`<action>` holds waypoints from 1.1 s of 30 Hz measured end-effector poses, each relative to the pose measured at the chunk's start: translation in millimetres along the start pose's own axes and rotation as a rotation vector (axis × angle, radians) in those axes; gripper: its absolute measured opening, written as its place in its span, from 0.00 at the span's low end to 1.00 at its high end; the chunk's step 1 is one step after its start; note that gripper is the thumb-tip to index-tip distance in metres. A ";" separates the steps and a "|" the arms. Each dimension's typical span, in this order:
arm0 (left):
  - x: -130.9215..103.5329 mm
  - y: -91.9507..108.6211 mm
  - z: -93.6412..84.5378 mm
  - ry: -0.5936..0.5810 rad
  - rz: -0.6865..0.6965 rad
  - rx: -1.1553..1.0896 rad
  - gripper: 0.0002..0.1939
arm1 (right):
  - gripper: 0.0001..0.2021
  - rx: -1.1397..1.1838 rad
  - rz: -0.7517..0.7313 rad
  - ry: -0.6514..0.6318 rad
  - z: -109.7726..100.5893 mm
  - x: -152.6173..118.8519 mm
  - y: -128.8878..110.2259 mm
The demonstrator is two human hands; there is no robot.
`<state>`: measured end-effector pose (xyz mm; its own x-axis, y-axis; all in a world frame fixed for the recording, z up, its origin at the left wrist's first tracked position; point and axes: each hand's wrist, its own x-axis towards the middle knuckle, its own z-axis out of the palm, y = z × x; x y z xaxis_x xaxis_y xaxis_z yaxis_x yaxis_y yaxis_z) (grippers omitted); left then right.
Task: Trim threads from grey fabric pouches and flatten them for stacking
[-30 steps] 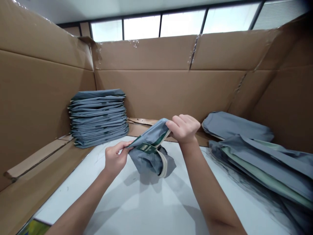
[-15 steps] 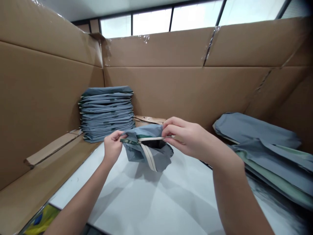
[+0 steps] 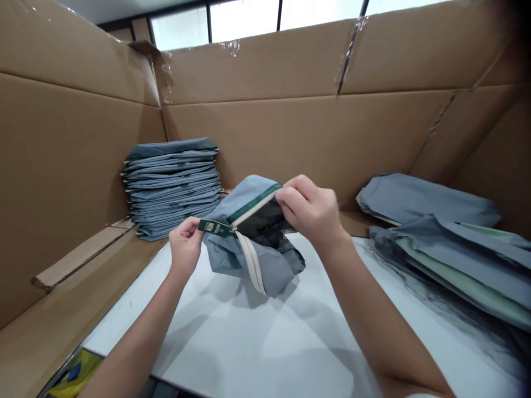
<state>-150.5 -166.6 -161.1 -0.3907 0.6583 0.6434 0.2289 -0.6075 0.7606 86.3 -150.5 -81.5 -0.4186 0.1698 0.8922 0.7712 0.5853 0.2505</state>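
A blue-grey fabric zip pouch (image 3: 244,260) hangs in front of me above the white table (image 3: 265,342), its mouth spread to show a black inside. Cream zipper tape and a dark green band run along the opening. My left hand (image 3: 186,246) pinches the left end, at a dark green label (image 3: 215,228) with light lettering. With closed fingers, my right hand (image 3: 311,207) grips the banded upper edge on the right and holds it raised. Whether the fingertips touch the zipper itself is hidden.
At the back left stands a tall stack of folded blue-grey pouches (image 3: 172,188). More blue-grey fabric pieces (image 3: 460,260), some with pale green, lie at the right. Cardboard walls (image 3: 257,127) enclose the back and sides. Something yellow (image 3: 78,370) shows at the lower left.
My right hand has lifted the pouch's upper edge, so the mouth gapes wider and more dark inside shows. The left hand stays on the label end. The view has shifted slightly.
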 end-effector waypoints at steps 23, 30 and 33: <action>-1.3 -19.6 8.1 0.012 -0.093 0.036 0.19 | 0.10 0.043 0.318 -0.252 32.7 -13.7 -30.2; -41.0 15.0 7.8 0.168 0.923 0.626 0.27 | 0.10 -0.114 0.274 -0.206 26.4 -0.7 -24.2; -44.8 23.8 10.1 0.105 0.989 0.732 0.27 | 0.17 -0.052 0.270 -0.333 13.9 12.8 -25.1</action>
<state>-118.6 -206.1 -170.9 0.1718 -0.0022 0.9851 0.8986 -0.4096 -0.1576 54.9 -152.0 -81.5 -0.3238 0.5630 0.7604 0.8938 0.4455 0.0508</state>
